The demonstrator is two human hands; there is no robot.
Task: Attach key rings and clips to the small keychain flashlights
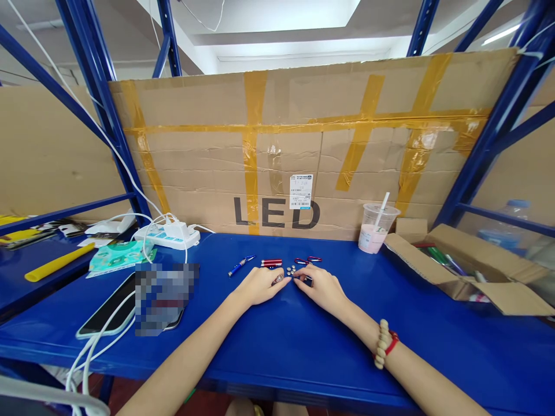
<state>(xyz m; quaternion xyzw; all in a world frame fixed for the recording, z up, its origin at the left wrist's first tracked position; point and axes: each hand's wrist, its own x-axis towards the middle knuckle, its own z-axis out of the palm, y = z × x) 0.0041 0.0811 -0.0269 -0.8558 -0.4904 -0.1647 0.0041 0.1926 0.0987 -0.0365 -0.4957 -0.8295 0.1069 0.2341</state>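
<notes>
Several discs (291, 270) lie loose on the table (277, 346) near a red tube (272, 263), so work looks unfinished, the left hand (259, 285) curling its fingers round a small piece (277, 279), the right hand's (323, 287) bent nearly together (hold unclear).

Left hand (259, 287): small shiny cylinder (277, 279) in its grip. Right hand (324, 289): bent over a small dark piece (309, 281); hold unclear. Small round discs (291, 270) on blue counter (271, 346) near both. Just beyond: blue pen-shaped item (241, 266), red cylinder (271, 263), red clips (307, 260). Lidded cup (372, 238) near open cardboard box (416, 263).
</notes>
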